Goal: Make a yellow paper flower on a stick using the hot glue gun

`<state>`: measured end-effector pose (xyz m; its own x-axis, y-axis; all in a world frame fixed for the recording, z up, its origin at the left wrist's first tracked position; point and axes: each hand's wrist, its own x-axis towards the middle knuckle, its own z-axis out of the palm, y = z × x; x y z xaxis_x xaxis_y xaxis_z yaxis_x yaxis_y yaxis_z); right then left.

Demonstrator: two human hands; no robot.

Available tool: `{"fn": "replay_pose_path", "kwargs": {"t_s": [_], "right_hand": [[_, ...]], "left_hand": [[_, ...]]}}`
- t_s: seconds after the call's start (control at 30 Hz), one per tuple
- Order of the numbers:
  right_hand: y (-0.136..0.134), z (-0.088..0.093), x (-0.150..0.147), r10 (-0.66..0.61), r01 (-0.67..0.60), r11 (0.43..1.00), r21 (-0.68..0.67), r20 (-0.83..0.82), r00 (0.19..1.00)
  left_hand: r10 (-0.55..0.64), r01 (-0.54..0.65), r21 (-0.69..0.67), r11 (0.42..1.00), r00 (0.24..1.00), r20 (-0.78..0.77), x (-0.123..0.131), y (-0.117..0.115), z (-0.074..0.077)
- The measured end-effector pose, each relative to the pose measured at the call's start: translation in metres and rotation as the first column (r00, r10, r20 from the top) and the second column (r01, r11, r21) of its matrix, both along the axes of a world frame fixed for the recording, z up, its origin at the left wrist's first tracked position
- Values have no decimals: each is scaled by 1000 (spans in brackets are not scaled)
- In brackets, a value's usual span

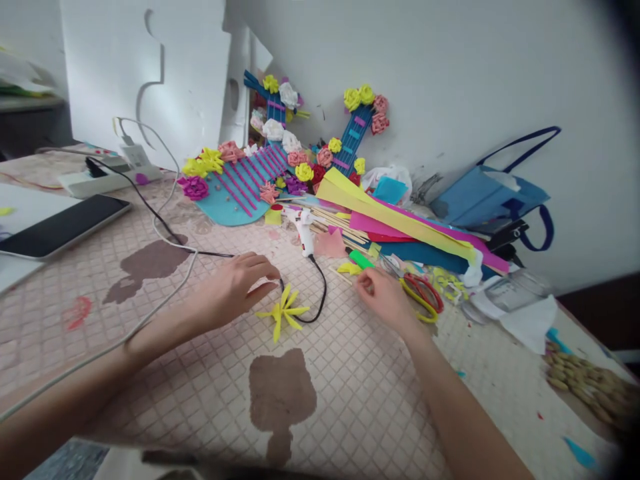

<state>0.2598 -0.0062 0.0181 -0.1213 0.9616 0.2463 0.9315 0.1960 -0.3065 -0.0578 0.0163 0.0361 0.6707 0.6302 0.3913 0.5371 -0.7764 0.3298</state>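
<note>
My left hand (245,283) hovers palm down over the black cord, fingers loosely bent and the thumb apart, with nothing visible in it. Just right of its fingertips lies a yellow flower (283,312) with narrow spread petals. My right hand (385,297) is curled with thumb and forefinger together; whatever they hold, if anything, is hidden. Close to those fingers are yellow paper pieces (349,268), a green marker (361,259) and a thin wooden stick (341,275). A white glue gun (303,233) stands beyond the flower, its black cord (324,293) curving around it.
Scissors (423,300) with red and yellow handles lie beside my right wrist. Colored paper sheets (400,220) and a flower-decorated blue guitar shape (235,190) are at the back. A phone (65,225), power strip (95,177) and white cable (165,293) occupy the left; the cable crosses my left forearm.
</note>
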Motion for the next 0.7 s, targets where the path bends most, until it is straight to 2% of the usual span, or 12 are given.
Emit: {"fn": "replay_pose_path", "kwargs": {"t_s": [0.13, 0.27, 0.33, 0.4, 0.53, 0.7], "right_hand": [[-3, -10, -4, -37, 42, 999, -24, 174, 984], [-6, -4, -10, -39, 39, 999, 5, 221, 974], [-9, 4, -15, -30, 27, 999, 23, 156, 987], [-14, 12, -23, 11, -11, 1000, 23, 15, 1000], [-24, 18, -44, 152, -165, 986, -30, -259, 954], [-32, 14, -60, 231, -310, 919, -244, -303, 924]], "left_hand": [[12, 2, -136, 991, 994, 104, 5, -2, -3], [-27, 47, -273, 961, 997, 77, -6, -5, -2], [-68, 71, -321, 944, 997, 22, -11, -5, 0], [-90, 72, -365, 928, 995, -34, -13, -5, 0], [-144, 112, -398, 911, 988, -50, -12, -3, -1], [-172, 163, -369, 915, 985, 10, -17, 2, 1]]}}
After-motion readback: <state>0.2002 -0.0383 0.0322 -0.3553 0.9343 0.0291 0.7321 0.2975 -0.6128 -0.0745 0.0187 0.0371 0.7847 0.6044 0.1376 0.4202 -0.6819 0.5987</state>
